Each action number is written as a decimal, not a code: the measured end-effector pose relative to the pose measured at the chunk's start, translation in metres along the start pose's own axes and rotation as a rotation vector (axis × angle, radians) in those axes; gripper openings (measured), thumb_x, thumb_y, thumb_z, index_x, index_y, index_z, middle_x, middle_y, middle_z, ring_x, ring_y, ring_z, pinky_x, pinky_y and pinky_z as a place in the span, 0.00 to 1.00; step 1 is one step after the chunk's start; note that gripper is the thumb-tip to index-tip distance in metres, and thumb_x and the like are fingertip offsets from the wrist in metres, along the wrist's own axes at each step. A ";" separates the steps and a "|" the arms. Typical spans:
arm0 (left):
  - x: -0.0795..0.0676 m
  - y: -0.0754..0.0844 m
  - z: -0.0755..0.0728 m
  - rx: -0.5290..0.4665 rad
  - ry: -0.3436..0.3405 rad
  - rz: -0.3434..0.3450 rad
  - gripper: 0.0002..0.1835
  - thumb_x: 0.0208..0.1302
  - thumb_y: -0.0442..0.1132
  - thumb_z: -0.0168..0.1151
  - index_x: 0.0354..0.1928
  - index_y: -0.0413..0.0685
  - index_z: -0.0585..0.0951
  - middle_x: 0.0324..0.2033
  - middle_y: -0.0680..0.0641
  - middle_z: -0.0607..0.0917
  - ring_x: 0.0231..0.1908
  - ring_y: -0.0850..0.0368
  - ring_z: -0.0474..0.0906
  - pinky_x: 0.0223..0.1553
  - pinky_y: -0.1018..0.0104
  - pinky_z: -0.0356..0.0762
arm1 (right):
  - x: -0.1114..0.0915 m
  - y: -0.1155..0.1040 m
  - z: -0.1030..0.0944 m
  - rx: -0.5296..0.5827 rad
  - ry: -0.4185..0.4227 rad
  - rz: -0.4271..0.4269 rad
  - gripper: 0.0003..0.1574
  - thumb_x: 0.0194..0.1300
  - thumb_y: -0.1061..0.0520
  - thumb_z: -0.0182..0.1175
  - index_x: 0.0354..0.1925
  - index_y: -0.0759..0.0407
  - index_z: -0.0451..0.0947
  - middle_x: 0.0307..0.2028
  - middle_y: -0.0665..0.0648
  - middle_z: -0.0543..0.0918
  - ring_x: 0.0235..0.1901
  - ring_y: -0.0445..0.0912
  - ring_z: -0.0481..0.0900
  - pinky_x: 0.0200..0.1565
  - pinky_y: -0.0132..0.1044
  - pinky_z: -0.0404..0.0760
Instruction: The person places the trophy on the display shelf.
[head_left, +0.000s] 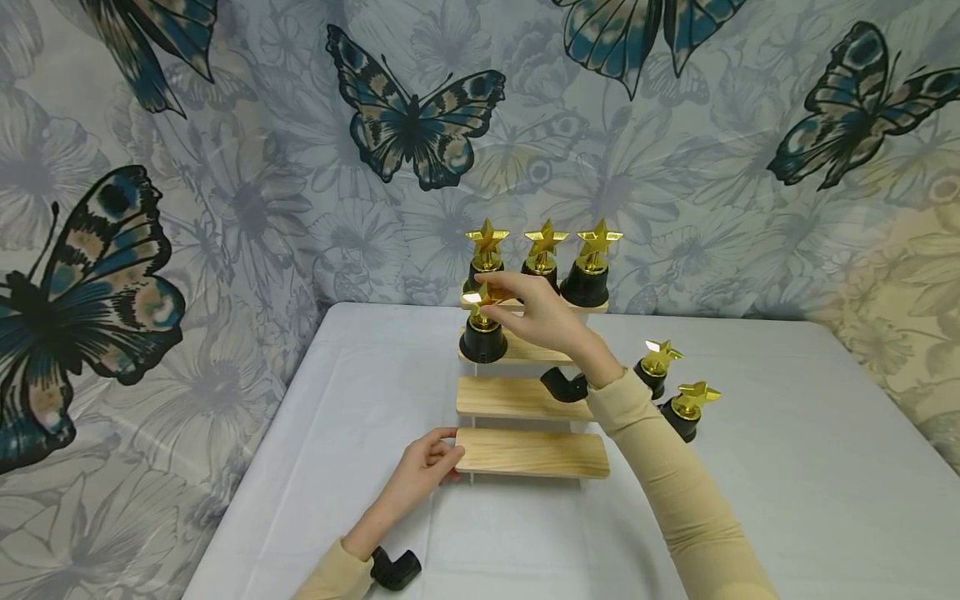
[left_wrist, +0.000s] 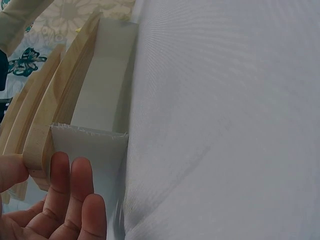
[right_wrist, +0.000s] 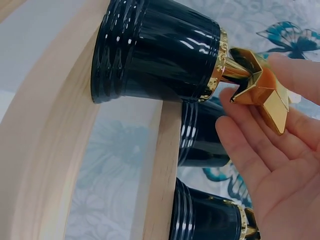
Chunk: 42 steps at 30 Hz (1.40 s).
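A four-step wooden display stand (head_left: 532,452) is on the white-covered table. My left hand (head_left: 423,467) grips the left end of its lowest step, the thumb at the board's edge and the fingers curled under it in the left wrist view. My right hand (head_left: 543,312) pinches the gold star of a small star trophy (head_left: 483,343). This trophy is upright at the left end of the second step from the top, its black base at the board in the right wrist view. Three more star trophies (head_left: 588,286) line the top step, partly hidden behind my right hand.
Right of the stand, beside my right sleeve, two star trophies (head_left: 660,358) lie tilted on the tablecloth (head_left: 787,467). A butterfly-patterned cloth (head_left: 412,125) hangs behind the table. The two lower steps bear no trophies. Black wrist cameras (head_left: 396,570) are on both wrists.
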<state>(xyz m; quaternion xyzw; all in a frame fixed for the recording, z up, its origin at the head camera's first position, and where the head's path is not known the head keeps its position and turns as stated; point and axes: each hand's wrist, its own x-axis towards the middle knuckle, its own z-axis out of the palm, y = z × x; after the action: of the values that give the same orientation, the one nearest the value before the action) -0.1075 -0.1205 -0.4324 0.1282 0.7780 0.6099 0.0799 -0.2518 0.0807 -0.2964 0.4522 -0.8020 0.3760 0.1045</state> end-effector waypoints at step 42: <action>0.000 0.000 0.000 0.009 0.003 -0.023 0.20 0.67 0.33 0.54 0.56 0.24 0.68 0.28 0.41 0.82 0.28 0.42 0.79 0.28 0.57 0.77 | -0.118 0.020 -0.068 -0.253 0.171 -0.004 0.25 0.50 0.75 0.65 0.49 0.65 0.76 0.45 0.59 0.79 0.44 0.50 0.76 0.47 0.33 0.73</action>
<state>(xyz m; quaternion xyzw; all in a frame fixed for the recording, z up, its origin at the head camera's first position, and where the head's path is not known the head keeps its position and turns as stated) -0.1078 -0.1203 -0.4328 0.1187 0.7823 0.6055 0.0849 -0.2126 0.2110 -0.3195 0.4032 -0.8304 0.3088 0.2292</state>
